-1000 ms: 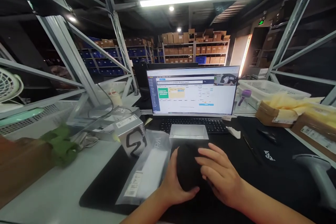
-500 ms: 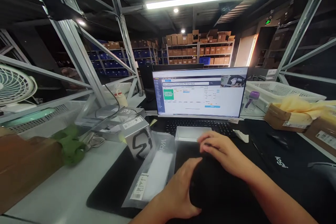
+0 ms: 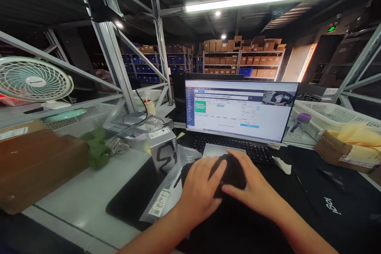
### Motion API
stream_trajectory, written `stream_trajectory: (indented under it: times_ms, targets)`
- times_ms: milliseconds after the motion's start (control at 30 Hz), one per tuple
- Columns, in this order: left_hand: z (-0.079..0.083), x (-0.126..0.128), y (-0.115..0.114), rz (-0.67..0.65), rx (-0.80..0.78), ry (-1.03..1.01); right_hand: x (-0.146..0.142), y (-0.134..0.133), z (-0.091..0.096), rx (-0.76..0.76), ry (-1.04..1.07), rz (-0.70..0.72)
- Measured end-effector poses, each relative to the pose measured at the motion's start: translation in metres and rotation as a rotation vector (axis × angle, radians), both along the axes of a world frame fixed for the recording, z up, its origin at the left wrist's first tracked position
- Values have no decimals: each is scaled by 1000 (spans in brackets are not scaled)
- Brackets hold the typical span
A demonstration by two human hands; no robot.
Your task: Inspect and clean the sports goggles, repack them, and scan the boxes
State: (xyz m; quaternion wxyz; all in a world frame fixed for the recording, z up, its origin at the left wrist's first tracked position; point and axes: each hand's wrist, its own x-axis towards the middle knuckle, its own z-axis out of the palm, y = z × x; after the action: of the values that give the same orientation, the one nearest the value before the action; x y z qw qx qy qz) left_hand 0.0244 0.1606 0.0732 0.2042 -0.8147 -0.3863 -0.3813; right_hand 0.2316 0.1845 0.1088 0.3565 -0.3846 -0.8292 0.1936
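My left hand (image 3: pixel 201 186) and my right hand (image 3: pixel 251 184) are closed around a soft-looking black item (image 3: pixel 233 168) above the dark desk mat (image 3: pixel 127 196). A thin black strip sticks out past my left fingers; what kind of item it is, I cannot make out. Behind my hands, a pale shallow box (image 3: pixel 212 150) lies in front of the keyboard (image 3: pixel 256 152), partly hidden. To the left, a clear plastic bag (image 3: pixel 149 216) with a white label reaches under my left hand. A grey printed carton (image 3: pixel 162 152) stands just beyond the bag.
A monitor (image 3: pixel 223 121) stands behind the keyboard. Left are a brown carton (image 3: pixel 44 170), a green cloth (image 3: pixel 97 147) and a fan (image 3: pixel 35 81). To the right are a crumpled white tissue (image 3: pixel 282 164), a mouse (image 3: pixel 331 178) and an open carton (image 3: pixel 333 149) with yellow material.
Both hands have come together around the black item, the left one moving up and over part of the bag. The camera view has turned left.
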Motion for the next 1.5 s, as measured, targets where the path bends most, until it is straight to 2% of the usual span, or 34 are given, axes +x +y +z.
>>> stream_trajectory:
  times_ms: [67, 133, 200, 267, 333, 433, 500, 600, 733, 833, 967, 1033, 1167, 1267, 1367, 1500]
  targets:
    - [6, 0, 10, -50, -18, -67, 9, 14, 1, 23, 82, -76]
    - [4, -3, 25, -24, -74, -223, 28, 26, 8, 65, 140, -219]
    - [-6, -9, 44, 77, -226, -350, 50, 32, 18, 131, 172, -385]
    - [-23, -15, 64, 163, -430, -377, 69, 31, 29, 222, 197, -510]
    - [-39, -19, 81, 167, -576, -352, 82, 26, 39, 289, 223, -583]
    - [-52, -16, 91, 104, -650, -345, 90, 18, 49, 316, 249, -620]
    - [-52, -11, 84, 88, -655, -367, 91, 13, 52, 304, 248, -628]
    - [-43, 0, 57, 111, -655, -382, 90, 7, 51, 245, 204, -646]
    - [-32, 16, 14, 207, -656, -225, 84, 2, 47, 132, 70, -689]
    - [-34, 24, -4, 201, -700, -196, 70, 5, 38, 42, -26, -680]
    - [-49, 27, -9, 173, -732, -243, 48, 12, 24, -60, -133, -599]
    - [-57, 26, -7, 170, -712, -263, 45, 16, 19, -100, -198, -592]
    - [-71, 26, -4, 145, -633, -281, 63, 29, 9, -159, -403, -573]
    - [-79, 29, -2, 189, -545, -300, 78, 37, -5, -190, -561, -538]
    - [-84, 29, 1, 210, -458, -266, 82, 36, -25, -131, -640, -569]
    - [-80, 26, 3, 162, -507, -124, 82, 27, -49, 64, -714, -488]
